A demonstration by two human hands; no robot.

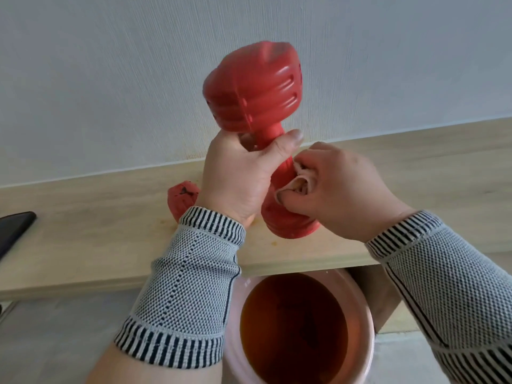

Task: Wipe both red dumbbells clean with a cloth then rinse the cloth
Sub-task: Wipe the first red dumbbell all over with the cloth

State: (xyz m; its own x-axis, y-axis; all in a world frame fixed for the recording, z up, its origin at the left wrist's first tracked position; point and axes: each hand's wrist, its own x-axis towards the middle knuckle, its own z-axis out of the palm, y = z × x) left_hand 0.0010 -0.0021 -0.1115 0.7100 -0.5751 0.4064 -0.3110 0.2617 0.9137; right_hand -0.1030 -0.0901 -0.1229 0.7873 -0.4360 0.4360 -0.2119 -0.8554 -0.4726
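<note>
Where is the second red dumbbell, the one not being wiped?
In the head view, the second dumbbell lies on the wooden shelf by the wall, left of centre, mostly hidden behind the left hand, which grips the raised dumbbell.

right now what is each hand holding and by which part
The left hand grips the red dumbbell by the upper handle; the right hand pinches the bunched cloth against the lower handle.

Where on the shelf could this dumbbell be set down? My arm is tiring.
Bare shelf runs right of the right hand to the frame edge. Another bare stretch lies between the dark object at far left and the second dumbbell. The middle is crowded: held dumbbell, left hand, cloth.
</note>
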